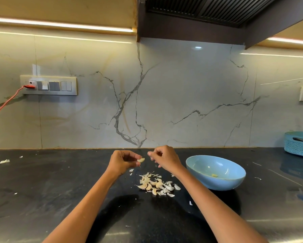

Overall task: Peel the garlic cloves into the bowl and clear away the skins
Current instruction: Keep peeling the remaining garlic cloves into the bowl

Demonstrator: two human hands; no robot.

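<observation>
Garlic clove point(141, 160), pale, seemingly peeled

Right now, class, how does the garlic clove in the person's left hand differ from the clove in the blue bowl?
The held clove is pinched in the left hand above the counter; the bowl clove lies loose inside the blue bowl. The held clove looks pale cream, the bowl clove yellower. Both are single small cloves.
</observation>
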